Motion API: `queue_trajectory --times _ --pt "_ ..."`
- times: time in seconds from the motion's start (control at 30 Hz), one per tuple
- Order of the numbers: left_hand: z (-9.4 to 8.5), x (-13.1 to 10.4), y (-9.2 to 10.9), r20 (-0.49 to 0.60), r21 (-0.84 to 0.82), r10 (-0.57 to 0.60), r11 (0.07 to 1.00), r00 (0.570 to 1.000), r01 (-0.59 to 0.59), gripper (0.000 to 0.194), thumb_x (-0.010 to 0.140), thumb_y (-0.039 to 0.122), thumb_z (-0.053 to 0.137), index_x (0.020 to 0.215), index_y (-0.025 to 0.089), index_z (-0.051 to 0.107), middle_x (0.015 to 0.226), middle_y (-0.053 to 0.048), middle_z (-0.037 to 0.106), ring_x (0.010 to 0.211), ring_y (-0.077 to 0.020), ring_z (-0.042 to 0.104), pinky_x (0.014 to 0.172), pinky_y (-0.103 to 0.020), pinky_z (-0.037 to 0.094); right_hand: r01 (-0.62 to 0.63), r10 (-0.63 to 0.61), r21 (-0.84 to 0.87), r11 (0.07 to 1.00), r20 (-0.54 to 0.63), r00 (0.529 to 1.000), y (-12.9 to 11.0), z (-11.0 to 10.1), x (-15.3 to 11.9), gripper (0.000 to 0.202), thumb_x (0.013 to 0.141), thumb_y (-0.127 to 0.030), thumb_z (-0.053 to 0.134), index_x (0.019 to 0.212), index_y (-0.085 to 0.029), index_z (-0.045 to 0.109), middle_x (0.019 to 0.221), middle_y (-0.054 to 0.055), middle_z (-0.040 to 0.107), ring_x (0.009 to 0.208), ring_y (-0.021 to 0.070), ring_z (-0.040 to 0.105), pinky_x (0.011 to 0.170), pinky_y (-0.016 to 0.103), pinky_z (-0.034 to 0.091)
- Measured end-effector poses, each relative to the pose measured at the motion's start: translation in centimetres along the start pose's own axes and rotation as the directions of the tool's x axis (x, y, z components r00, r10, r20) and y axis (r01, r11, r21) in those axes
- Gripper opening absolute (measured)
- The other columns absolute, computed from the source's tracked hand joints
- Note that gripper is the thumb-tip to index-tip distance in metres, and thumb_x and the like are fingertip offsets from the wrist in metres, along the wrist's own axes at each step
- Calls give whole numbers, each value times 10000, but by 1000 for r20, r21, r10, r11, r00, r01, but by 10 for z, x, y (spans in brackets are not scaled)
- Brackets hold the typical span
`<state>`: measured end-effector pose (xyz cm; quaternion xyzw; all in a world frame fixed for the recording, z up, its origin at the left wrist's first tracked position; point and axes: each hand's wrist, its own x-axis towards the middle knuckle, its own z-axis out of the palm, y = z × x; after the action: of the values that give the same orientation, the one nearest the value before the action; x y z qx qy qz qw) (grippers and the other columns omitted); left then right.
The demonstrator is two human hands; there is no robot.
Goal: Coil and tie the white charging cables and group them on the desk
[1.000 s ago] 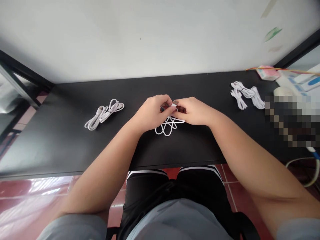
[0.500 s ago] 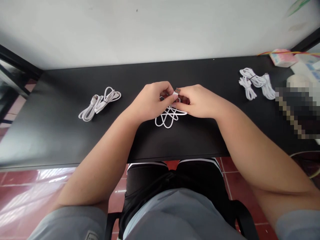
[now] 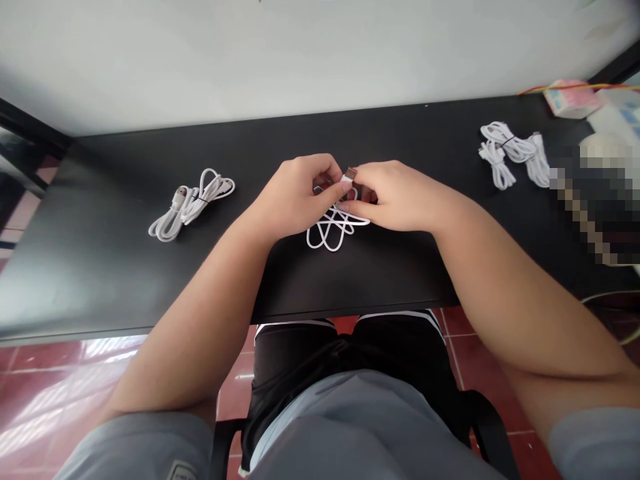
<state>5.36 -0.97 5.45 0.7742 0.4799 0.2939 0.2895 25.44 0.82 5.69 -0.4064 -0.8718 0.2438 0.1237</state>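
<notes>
A white USB cable (image 3: 330, 241) hangs in loose, crossing loops below my two hands, at the middle of the black table. My left hand (image 3: 307, 197) pinches it near the USB plug (image 3: 349, 175), whose metal end points up and away from me. Close against it, my right hand (image 3: 390, 195) has its thumb and fingers closed on the cable's loops. Parts of the cable are hidden behind the fingers.
Tied white cables (image 3: 193, 203) lie on the black table (image 3: 115, 280) at the left. More bundled white cables (image 3: 515, 153) lie at the right. Beyond these are a pink and white packet (image 3: 573, 100) and a blurred dark object (image 3: 600, 207). A pale wall (image 3: 280, 60) stands behind.
The view has shifted slightly. Both hands stay together on the cable, with the plug tilted a little differently; the bundles have not moved on the table.
</notes>
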Motion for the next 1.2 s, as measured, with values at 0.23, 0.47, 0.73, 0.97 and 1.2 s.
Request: queue_trajectory --times 0.23,0.47,0.73,0.97,1.2 --pt "0 0 0 3 -37 -18 999 1000 18 154 850 330 632 808 182 640 807 -34 669 817 -181 608 754 -314 479 18 -18 -29 999 4 1000 1 0 -2 296 873 -472 669 885 -181 620 818 30 615 785 182 602 657 289 373" --pt "-1 -1 0 25 -17 -9 1000 1000 9 201 861 369 632 832 171 654 842 -41 681 821 -179 611 778 -316 488 11 -11 -10 1000 11 1000 2 0 -3 284 862 -444 687 897 -167 637 820 28 624 849 205 625 687 293 385" --pt "-2 -3 6 40 -24 -22 999 999 23 156 817 340 686 804 188 652 819 -17 652 938 -218 657 788 -323 499 19 -20 34 999 28 999 5 1 -3 300 868 -461 675 913 -166 644 840 21 629 929 234 638 731 314 420" --pt "-9 -9 18 102 34 -53 998 993 49 151 814 309 645 830 160 655 842 -27 632 1050 -273 641 859 -371 495 -13 15 -16 1000 117 993 -9 -6 -2 250 883 -425 673 820 -194 601 802 43 632 900 237 622 702 332 414" --pt "-6 -5 10 102 37 -21 999 995 17 113 829 300 636 786 200 662 798 -28 625 928 -237 645 795 -338 488 17 -15 -26 1000 74 997 -8 -3 -2 262 869 -437 679 829 -183 629 773 42 617 840 227 616 693 320 392"
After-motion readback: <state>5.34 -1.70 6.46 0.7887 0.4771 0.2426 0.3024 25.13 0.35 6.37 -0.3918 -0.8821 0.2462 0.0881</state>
